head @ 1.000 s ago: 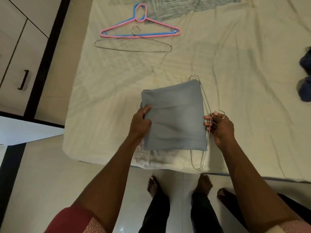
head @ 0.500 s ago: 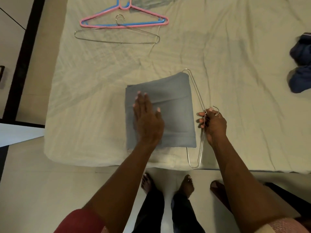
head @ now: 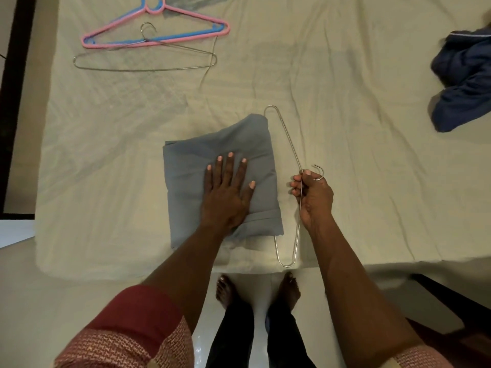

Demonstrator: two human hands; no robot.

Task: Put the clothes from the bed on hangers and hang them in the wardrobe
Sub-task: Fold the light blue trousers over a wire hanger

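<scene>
— lying across most of the frame, the bed [head: 345, 128] carries what?
— a folded grey garment [head: 186, 181] at centre, and a wire hanger [head: 288, 144] just right of it, long axis up-down, hook to the right.
— hands?
— left hand [head: 225, 197] flat on the garment, fingers straight; half a second ago it lay further left. right hand [head: 313, 197] is clamped round the hanger neck.
— elsewhere?
— blue clothes [head: 462, 81] at the right edge; pink hanger [head: 159, 38] and second wire hanger [head: 143, 62] upper left.
</scene>
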